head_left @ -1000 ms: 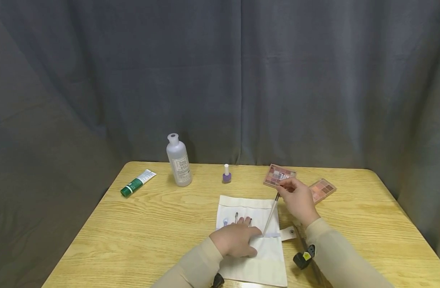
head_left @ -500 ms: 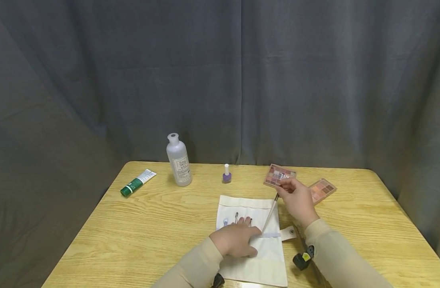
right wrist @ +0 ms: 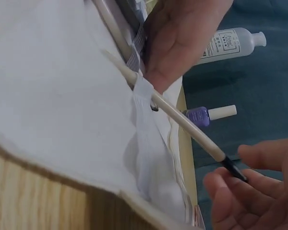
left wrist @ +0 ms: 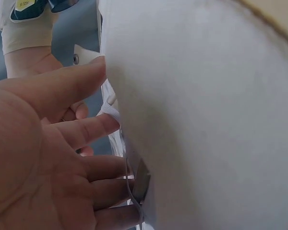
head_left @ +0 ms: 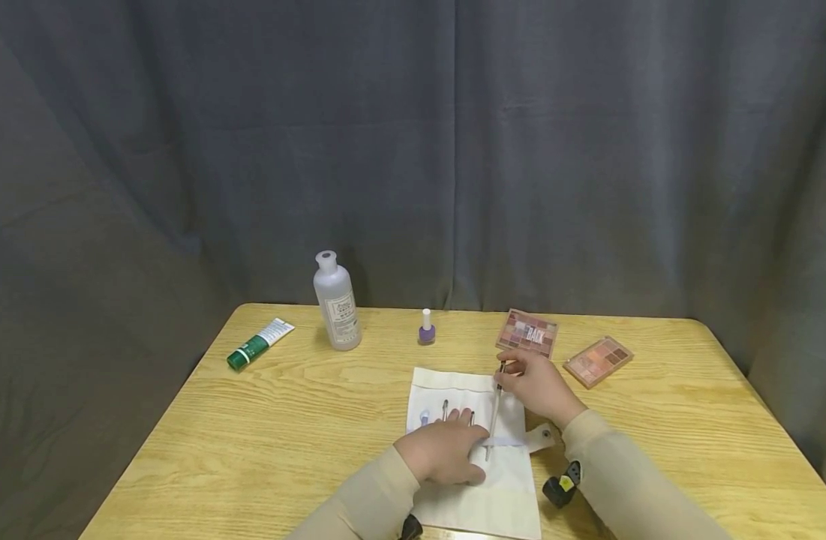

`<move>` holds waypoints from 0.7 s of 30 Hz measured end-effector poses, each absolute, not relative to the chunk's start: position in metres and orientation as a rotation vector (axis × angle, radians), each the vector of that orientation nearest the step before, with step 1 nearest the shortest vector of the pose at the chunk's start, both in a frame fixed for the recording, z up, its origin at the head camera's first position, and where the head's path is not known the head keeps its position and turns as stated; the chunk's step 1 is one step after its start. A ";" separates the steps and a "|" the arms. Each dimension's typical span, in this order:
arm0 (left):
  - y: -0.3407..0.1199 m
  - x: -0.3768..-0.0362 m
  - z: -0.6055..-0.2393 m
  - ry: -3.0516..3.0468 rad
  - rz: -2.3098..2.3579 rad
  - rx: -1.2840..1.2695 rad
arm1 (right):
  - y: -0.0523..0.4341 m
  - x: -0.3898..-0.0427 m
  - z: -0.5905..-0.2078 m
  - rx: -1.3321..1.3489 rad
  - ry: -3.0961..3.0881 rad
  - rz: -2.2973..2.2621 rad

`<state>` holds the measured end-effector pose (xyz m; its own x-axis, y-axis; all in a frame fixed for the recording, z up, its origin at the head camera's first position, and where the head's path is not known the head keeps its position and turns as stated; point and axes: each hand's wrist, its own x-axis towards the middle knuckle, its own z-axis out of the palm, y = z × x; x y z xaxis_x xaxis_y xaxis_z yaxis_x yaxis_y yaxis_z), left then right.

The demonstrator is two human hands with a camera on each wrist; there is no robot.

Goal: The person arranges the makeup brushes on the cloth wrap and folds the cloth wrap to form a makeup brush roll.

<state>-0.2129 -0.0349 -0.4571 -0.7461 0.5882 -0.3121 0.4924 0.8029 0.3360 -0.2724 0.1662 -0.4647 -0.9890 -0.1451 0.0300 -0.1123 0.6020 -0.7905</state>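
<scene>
A white cloth brush roll (head_left: 483,502) lies unfolded at the front of the table. My left hand (head_left: 443,451) rests on it with extended fingers, over several slim tools (head_left: 445,409) whose heads show past the fingers. My right hand (head_left: 537,386) pinches the dark end of a slim, pale-handled makeup brush (head_left: 496,409). In the right wrist view, the handle of this brush (right wrist: 192,128) passes under the white elastic band (right wrist: 143,103), its pale tip out on the near side. The left wrist view has the left fingers (left wrist: 89,130) right at the band.
Behind the roll stand a clear bottle (head_left: 338,311) and a purple nail polish bottle (head_left: 426,330). A green and white tube (head_left: 259,343) lies at left. Two eyeshadow palettes, one pinkish (head_left: 529,332) and one brown (head_left: 598,361), lie back right. A snap strap (head_left: 541,437) sticks out from the roll.
My right hand has moved left and toward me, bringing the brush more upright in the head view, its pale tip now below the band. The left hand has stayed in place.
</scene>
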 end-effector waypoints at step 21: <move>-0.035 -0.214 -0.458 2.583 0.305 0.804 | 0.151 -0.259 -0.473 -0.227 2.644 -1.123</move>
<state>-0.2144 -0.0352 -0.4575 -0.7467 0.5817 -0.3226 0.4905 0.8091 0.3236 -0.2594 0.1507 -0.4730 -0.9543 -0.2422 -0.1751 -0.0421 0.6890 -0.7235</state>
